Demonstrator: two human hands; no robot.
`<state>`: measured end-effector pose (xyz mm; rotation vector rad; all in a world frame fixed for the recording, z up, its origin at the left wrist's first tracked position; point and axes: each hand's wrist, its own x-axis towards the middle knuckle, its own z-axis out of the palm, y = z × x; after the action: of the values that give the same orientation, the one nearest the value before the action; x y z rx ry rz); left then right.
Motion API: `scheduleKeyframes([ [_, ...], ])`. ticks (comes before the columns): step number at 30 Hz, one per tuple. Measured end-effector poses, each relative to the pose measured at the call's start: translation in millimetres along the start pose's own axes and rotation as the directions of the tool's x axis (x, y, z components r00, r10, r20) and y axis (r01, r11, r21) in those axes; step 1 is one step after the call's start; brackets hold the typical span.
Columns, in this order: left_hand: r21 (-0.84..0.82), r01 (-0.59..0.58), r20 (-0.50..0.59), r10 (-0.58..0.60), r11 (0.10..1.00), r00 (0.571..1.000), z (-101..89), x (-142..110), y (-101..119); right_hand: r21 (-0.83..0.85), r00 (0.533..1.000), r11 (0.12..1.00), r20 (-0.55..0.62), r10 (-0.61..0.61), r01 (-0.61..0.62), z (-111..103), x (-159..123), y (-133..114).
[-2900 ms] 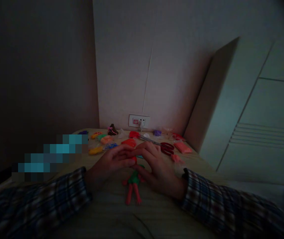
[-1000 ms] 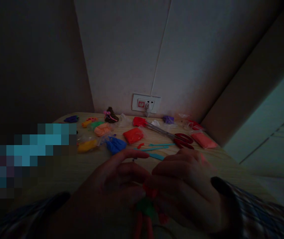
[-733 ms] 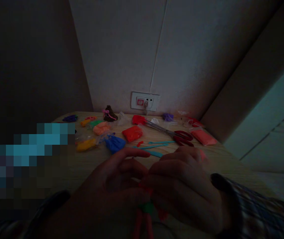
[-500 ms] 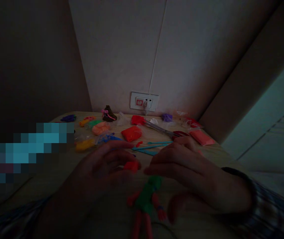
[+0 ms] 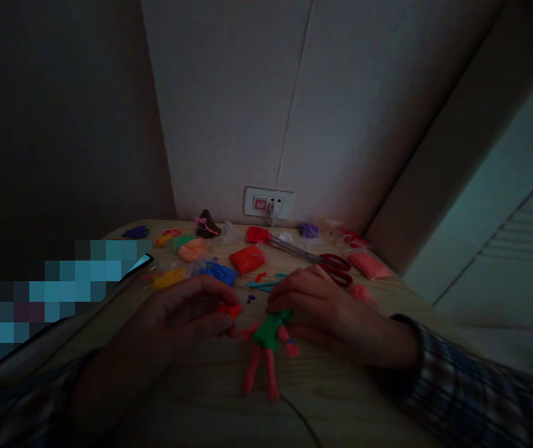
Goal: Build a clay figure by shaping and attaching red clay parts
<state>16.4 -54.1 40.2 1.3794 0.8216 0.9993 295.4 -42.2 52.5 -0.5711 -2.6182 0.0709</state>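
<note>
My left fingers (image 5: 214, 322) pinch a red piece (image 5: 230, 309); my right fingers (image 5: 292, 298) arch over the top of the green-bodied figure (image 5: 267, 333), grip unclear.

Dim wall (image 5: 229, 112) behind wooden table (image 5: 350, 404)

The left hand (image 5: 177, 317) pinches a small, bright red lump (image 5: 230, 309) between thumb and fingers; the right hand (image 5: 334, 314) arches over the upper end of a green-bodied, pink-limbed figure (image 5: 267, 333) on the pale wood-grain table (image 5: 220, 398), contact unclear. Beyond lie red-handled metal scissors (image 5: 311, 256) and a clear plastic bag of orange-red material (image 5: 246, 259).
</note>
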Motion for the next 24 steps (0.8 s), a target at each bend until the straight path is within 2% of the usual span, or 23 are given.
scheduleKeyframes([
  [6, 0.007, -0.034, 0.103, 0.033, 0.999, 0.994, 11.1, -1, 9, 0.003, 0.991, 0.992, -0.048, 0.125, -0.125, 8, -1, 9],
  [12, 0.076, -0.074, 0.135, 0.063, 0.994, 0.989, 8.2, 5, 9, 0.033, 0.965, 0.972, -0.117, 0.235, -0.233, 14, -1, 18],
  [18, 0.083, -0.115, 0.129, 0.103, 0.99, 0.986, 10.7, 4, 9, 0.077, 0.976, 0.975, -0.038, 0.213, -0.21, 20, 2, 15],
  [20, 0.078, -0.124, 0.143, 0.112, 0.989, 0.983, 13.7, 3, 10, 0.082, 0.98, 0.977, -0.011, 0.2, -0.199, 15, 5, 12],
  [24, 0.084, -0.126, 0.148, 0.112, 0.989, 0.983, 16.6, 2, 16, 0.132, 0.991, 0.982, 0.005, 0.133, -0.133, -13, 1, -5],
])
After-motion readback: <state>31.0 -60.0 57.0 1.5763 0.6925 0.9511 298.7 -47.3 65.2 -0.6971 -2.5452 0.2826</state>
